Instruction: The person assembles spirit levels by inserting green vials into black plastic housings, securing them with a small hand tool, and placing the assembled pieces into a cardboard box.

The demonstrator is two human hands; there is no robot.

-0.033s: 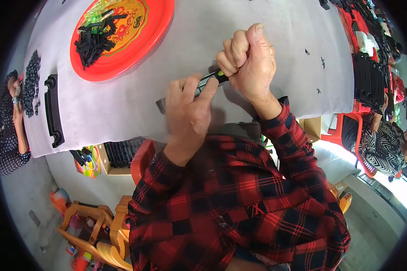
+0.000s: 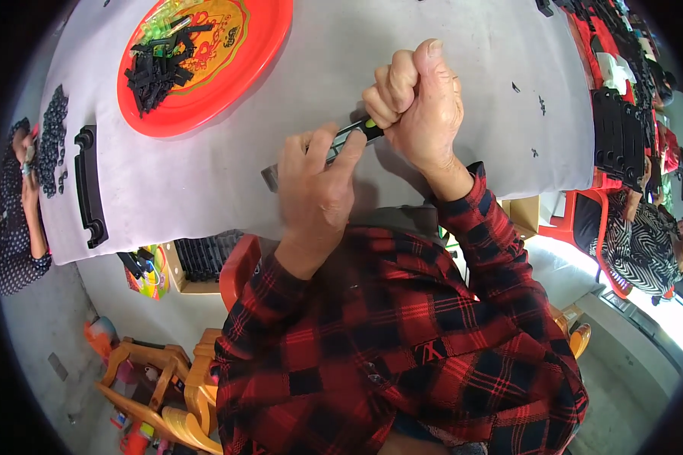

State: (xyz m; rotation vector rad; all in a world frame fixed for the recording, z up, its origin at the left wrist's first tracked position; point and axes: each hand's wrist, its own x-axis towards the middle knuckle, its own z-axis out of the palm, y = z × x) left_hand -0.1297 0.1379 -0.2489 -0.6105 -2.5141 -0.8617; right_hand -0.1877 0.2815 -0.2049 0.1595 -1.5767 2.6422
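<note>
A long, narrow dark piece (image 2: 347, 139) lies slantwise between my hands, with a grey, shiny strip along it. My left hand (image 2: 319, 182) holds it from above, fingers bent over it. A flat grey-brown end (image 2: 270, 177) shows beyond that hand, near the tabletop. My right hand (image 2: 425, 106) is closed in a fist with the thumb up, at the other end of the piece. A small yellow-green part (image 2: 369, 123) shows there beside the curled fingers. What lies inside the fist is hidden.
A red plate (image 2: 235, 98) with black strips (image 2: 159, 72) sits at the far left of the grey-covered table (image 2: 508, 45). A black handle-shaped part (image 2: 91, 186) and small dark pieces (image 2: 53, 140) lie left. Black parts (image 2: 618, 136) are stacked right. Other people sit at both sides.
</note>
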